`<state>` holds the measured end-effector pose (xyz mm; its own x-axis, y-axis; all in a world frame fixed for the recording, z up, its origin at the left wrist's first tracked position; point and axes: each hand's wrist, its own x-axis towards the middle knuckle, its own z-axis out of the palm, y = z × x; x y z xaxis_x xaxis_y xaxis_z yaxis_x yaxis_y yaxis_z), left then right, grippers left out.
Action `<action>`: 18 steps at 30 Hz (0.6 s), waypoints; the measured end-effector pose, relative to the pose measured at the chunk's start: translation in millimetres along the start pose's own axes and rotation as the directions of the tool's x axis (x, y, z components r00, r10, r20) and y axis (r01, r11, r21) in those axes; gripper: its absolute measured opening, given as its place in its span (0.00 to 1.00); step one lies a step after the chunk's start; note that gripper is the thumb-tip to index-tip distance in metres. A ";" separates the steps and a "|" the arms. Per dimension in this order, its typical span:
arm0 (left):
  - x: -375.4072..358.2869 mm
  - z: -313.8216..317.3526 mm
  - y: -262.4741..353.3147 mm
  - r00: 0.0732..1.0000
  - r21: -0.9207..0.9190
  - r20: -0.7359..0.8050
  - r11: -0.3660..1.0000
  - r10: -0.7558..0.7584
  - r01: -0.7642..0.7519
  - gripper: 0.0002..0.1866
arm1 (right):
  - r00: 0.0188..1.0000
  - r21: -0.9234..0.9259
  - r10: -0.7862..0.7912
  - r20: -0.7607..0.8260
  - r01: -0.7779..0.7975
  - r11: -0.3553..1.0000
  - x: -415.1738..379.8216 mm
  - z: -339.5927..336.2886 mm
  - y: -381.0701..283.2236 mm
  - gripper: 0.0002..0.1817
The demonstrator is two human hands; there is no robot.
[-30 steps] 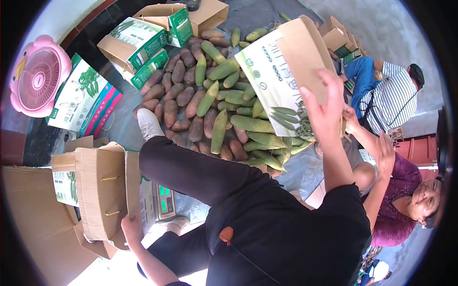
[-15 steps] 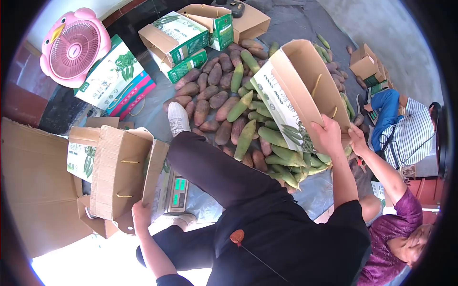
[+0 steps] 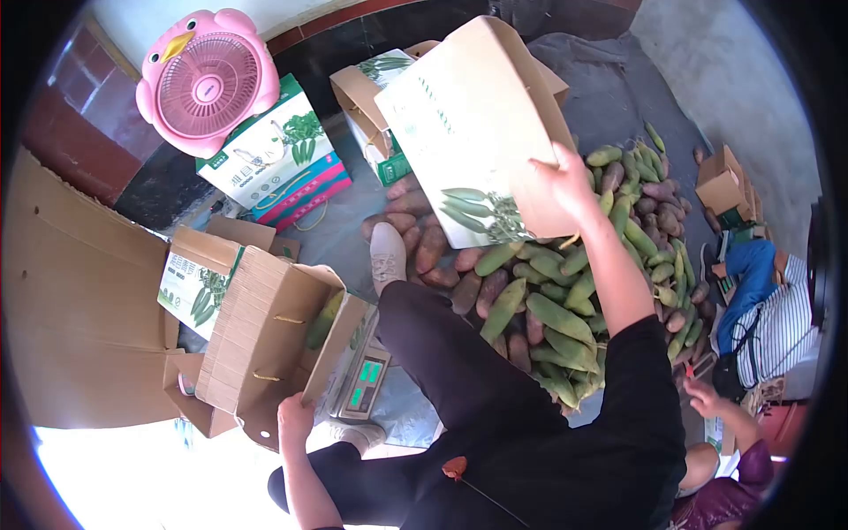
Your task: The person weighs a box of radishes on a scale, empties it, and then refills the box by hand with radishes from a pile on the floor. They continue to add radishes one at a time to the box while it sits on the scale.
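Note:
My right hand (image 3: 565, 190) grips the lower edge of a white printed cardboard carton (image 3: 455, 124), raised tilted over the vegetable pile. Green leaves and pods are printed on its side. My left hand (image 3: 296, 419) is closed on the flap of an opened cardboard box (image 3: 256, 322) to my left. Something green shows inside that box. It stands at a digital scale (image 3: 362, 385) with a lit green display. Below the raised carton lie long green radish-like vegetables (image 3: 561, 318) and reddish-brown ones (image 3: 433, 249).
A pink bird-shaped fan (image 3: 208, 84) stands by a printed carton (image 3: 265, 146) at the far left. A large cardboard sheet (image 3: 79, 309) rises on the left. At right, a co-worker's hand (image 3: 704, 399) and another person in a striped top (image 3: 777, 322) are near more boxes (image 3: 726, 181).
The carton in my right hand has moved left and up, away from the co-worker, whose hand no longer touches it. My left hand still holds the box flap. The view has shifted.

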<state>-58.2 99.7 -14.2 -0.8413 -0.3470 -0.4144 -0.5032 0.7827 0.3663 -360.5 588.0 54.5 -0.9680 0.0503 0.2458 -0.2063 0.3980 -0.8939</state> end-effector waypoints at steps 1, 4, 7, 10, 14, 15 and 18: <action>0.6 -1.2 -0.2 1.000 -0.004 -0.007 1.000 -0.006 0.006 0.14 | 0.996 0.171 0.082 0.031 -0.086 0.981 15.7 5.0 -4.6 0.14; 4.8 -0.7 -5.2 1.000 0.042 0.007 0.999 0.026 -0.026 0.13 | 0.974 0.417 0.221 0.056 -0.224 0.881 46.1 23.0 -11.0 0.16; 3.4 -6.0 1.5 0.999 0.033 0.031 0.999 -0.012 0.011 0.13 | 0.948 0.576 0.293 0.121 -0.308 0.758 73.5 44.2 1.3 0.19; 6.7 -4.6 -2.2 0.998 0.028 0.040 0.999 -0.042 0.041 0.14 | 0.940 0.736 0.336 0.051 -0.263 0.624 96.1 76.6 13.9 0.19; 10.1 -7.2 -1.8 0.991 0.019 0.073 0.994 -0.109 0.108 0.15 | 0.940 0.817 0.341 -0.009 -0.189 0.544 148.0 123.0 18.8 0.19; 10.8 -8.3 -0.7 0.986 -0.006 0.085 0.990 -0.143 0.144 0.15 | 0.937 0.818 0.347 -0.047 -0.163 0.552 166.5 134.6 23.9 0.19; 11.5 -9.7 2.6 0.988 -0.039 0.069 0.990 -0.136 0.139 0.13 | 0.929 0.829 0.360 -0.083 -0.136 0.543 214.8 160.7 28.7 0.19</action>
<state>-71.2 92.8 -9.9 -0.7496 -0.4136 -0.5168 -0.6223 0.7063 0.3374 -597.3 463.0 21.4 -0.9619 0.2663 -0.0620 -0.0988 -0.5499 -0.8294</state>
